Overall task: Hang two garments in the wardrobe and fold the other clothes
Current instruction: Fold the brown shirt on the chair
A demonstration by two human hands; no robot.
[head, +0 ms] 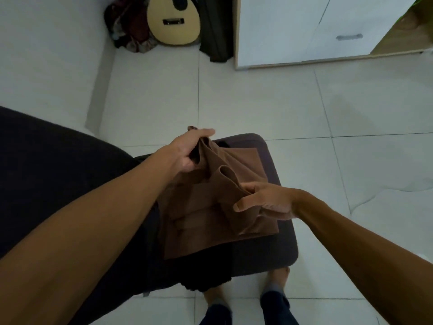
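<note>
- Pale tiled floor (257,102) across most of the view, grout lines showing.
- Dark sofa or bed surface (46,172) filling the left side, running under the left forearm.
- White wardrobe (304,26) top right, wood-coloured edging, a dark handle (349,37) on one panel; right door looks open, wood inside visible at far right.
- Dark cushioned stool (283,221) at centre, rounded corners, standing on the floor just in front of the feet.
- Brown garment (210,221) lying on the stool, partly folded, lower part flat, upper part lifted and bunched between both hands.
- Dark cloth (199,273) under the brown garment, draped over the stool's near edge.
- Acoustic guitar (174,19) leaning in the top-left corner, dark bag (215,31) upright just right of it, heap of dark-red clothes (131,29) just left of it.
- Left hand (187,151) gripping the garment's top corner, fingers curled round bunched fabric, thumb stretched out on top.
- Right hand (267,200) pinching the garment's right edge fold, thumb and upper fingers clamped on fabric, lower fingers straight and apart.
- Bare feet (276,277) below the stool, dark trouser cuffs at the ankles.
</note>
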